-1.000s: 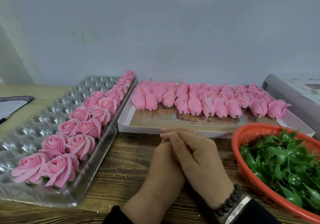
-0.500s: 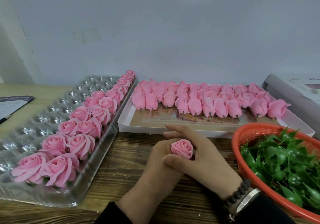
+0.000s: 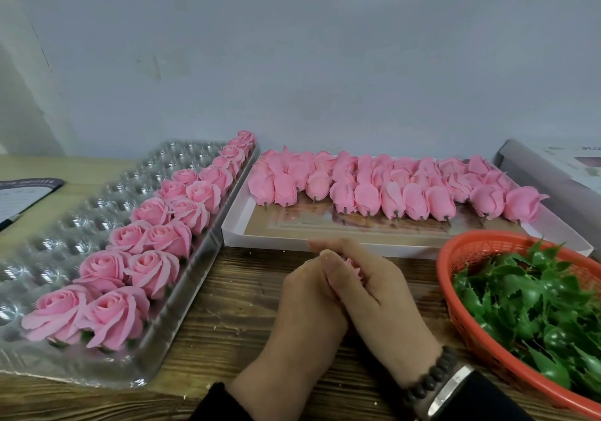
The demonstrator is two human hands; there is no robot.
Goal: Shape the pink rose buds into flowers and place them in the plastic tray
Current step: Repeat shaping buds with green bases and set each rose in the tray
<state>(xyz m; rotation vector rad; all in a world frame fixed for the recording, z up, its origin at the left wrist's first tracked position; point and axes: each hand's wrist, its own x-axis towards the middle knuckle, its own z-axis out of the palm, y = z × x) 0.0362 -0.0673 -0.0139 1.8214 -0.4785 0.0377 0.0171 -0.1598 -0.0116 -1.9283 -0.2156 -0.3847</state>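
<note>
Both hands are cupped together over one pink rose bud [image 3: 353, 266] above the wooden table. My left hand [image 3: 309, 293] grips it from the left, thumb over the top. My right hand [image 3: 380, 287] wraps it from the right; only a sliver of pink shows between the fingers. The clear plastic tray [image 3: 65, 225] lies at the left, with two rows of shaped pink roses [image 3: 153, 241] along its right side. A white flat box [image 3: 240, 225] behind the hands holds several unshaped pink buds [image 3: 390, 189].
A red mesh basket [image 3: 461, 251] of green plastic leaves [image 3: 536, 306] sits at the right, close to my right wrist. A grey box [image 3: 536, 173] stands at the far right. A dark booklet [image 3: 22, 193] lies at the far left. A wall rises behind the table.
Half a second ago the bud showed plainly between thumb and fingers; both hands have since folded over it, hiding most of it. One second ago it was fully hidden.
</note>
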